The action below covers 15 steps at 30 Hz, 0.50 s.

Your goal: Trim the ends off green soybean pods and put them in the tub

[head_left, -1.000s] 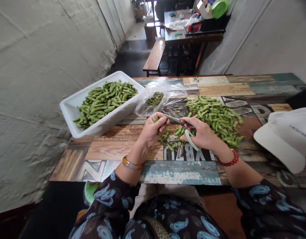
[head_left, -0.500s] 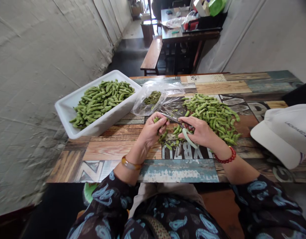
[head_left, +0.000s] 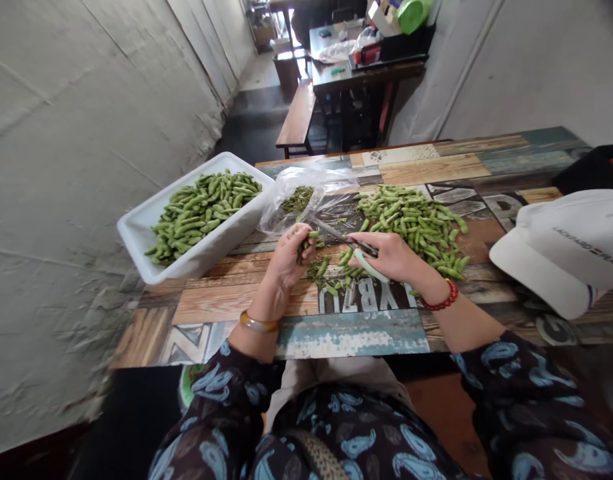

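My left hand (head_left: 290, 255) is closed around a few green soybean pods (head_left: 312, 234), one tip poking out past the fingers. In my right hand (head_left: 386, 256) is a pair of scissors (head_left: 370, 265) with pale green handles, its blades pointing left toward the pods. Beneath and between the hands lie loose pods and trimmed bits (head_left: 331, 287) on the patterned table (head_left: 356, 333). A large heap of soybean pods (head_left: 411, 223) spreads behind my right hand. Farther left, a white plastic tub (head_left: 206, 260) holds many more pods.
Behind my left hand a clear plastic bag (head_left: 274, 207) lies open with small green trimmings (head_left: 297, 199) in it. A white cap (head_left: 561, 247) rests at the table's right. Beyond stand a wooden bench (head_left: 297, 117) and another table (head_left: 331, 77); a wall runs along the left.
My left hand has drawn slightly away from the scissors, and a pod end now shows beyond its fingers. The scissors stay in my right hand. The whole view has shifted a little.
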Tool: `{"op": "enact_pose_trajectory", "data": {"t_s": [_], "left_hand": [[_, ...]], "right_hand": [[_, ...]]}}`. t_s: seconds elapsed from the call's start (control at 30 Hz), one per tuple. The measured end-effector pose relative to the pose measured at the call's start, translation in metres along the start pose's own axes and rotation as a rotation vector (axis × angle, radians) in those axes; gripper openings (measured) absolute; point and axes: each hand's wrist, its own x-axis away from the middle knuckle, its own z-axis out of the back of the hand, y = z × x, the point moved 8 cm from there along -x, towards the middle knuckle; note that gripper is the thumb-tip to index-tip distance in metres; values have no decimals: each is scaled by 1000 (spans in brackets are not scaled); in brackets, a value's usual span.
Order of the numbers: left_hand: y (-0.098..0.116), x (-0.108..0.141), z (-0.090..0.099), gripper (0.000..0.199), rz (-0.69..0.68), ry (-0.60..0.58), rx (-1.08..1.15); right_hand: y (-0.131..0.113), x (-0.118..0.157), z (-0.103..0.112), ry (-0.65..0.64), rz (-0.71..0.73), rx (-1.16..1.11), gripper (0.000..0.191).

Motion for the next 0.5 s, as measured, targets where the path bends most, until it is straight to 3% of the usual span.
{"op": "enact_pose_trajectory", "data": {"t_s": [0.13, 0.27, 0.33, 0.4, 0.5], "left_hand": [[-3, 6, -1, 36, 47, 31, 27], [12, 20, -6, 28, 23, 59, -274], [36, 24, 1, 19, -37, 114, -360], [74, 23, 19, 11, -122, 191, -411], [155, 19, 65, 7, -378, 444, -711]], "right_hand": [[14, 0, 12, 97, -105, -5, 50], [19, 1, 16, 136, -137, -17, 53], [17, 1, 16, 143, -118, 4, 52], [15, 2, 16, 146, -104, 25, 51], [14, 2, 16, 143, -103, 39, 51]]}}
